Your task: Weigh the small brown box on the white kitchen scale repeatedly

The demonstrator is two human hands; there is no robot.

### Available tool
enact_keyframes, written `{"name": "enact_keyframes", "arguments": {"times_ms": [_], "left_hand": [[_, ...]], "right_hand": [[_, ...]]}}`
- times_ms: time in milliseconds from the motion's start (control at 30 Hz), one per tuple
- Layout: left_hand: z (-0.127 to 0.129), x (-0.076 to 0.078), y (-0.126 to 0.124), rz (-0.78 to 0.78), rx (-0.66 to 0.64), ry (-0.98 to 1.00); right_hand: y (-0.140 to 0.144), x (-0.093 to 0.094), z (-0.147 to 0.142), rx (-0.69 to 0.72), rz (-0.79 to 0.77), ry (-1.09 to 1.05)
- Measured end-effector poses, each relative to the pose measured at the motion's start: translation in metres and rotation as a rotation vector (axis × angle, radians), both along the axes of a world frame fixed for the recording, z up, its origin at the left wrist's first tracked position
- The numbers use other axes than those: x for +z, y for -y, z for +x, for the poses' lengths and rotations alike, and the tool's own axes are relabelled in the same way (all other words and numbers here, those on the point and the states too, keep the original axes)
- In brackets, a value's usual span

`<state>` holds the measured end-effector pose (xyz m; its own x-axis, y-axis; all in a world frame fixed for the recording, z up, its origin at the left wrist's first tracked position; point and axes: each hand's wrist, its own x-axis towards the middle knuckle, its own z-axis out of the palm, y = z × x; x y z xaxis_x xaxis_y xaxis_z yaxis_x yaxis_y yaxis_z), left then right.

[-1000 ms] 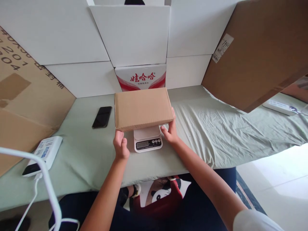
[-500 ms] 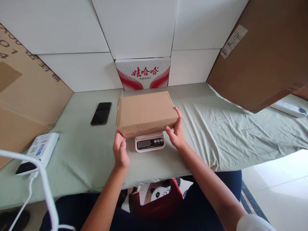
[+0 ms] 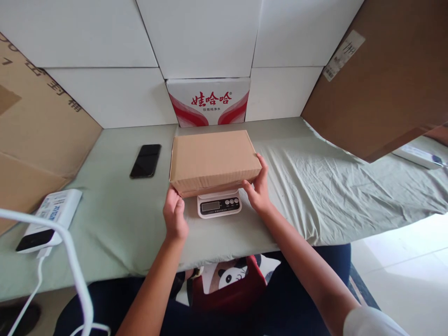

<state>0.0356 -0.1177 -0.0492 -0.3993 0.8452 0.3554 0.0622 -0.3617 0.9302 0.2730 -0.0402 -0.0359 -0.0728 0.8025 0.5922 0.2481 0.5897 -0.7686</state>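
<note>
I see a brown cardboard box [image 3: 214, 158] sitting on top of a little white scale [image 3: 219, 204] in the middle of the table [image 3: 115, 214], which has a pale green cloth on it. The box is bigger than the scale, so only the front of the scale with its screen and buttons pokes out under it. My left hand [image 3: 174, 216] is at the near left corner of the box, with the fingers curled and the tips touching the box's bottom edge. My right hand [image 3: 258, 188] is at the near right corner, fingers up along the side of the box and the thumb by its front edge. Both hands are holding the box, one on each side, and the box lies flat between them. A black phone [image 3: 146, 160] lies on the cloth to the left of the box, well apart from my left hand. A white box with red writing [image 3: 209, 101] stands just behind the brown box, against the white wall
</note>
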Motion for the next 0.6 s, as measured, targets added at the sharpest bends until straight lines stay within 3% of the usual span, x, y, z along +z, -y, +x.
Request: {"name": "enact_keyframes", "arguments": {"times_ms": [200, 400, 600], "left_hand": [[0.001, 0.000, -0.001, 0.051, 0.003, 0.028], [0.004, 0.001, 0.001, 0.099, 0.037, 0.024], [0.006, 0.002, 0.000, 0.104, 0.024, 0.007]], "right_hand": [[-0.002, -0.003, 0.001, 0.000, 0.006, -0.057], [0.003, 0.012, 0.007, -0.081, 0.034, -0.129], [0.008, 0.016, 0.003, 0.006, 0.051, -0.128]]}}
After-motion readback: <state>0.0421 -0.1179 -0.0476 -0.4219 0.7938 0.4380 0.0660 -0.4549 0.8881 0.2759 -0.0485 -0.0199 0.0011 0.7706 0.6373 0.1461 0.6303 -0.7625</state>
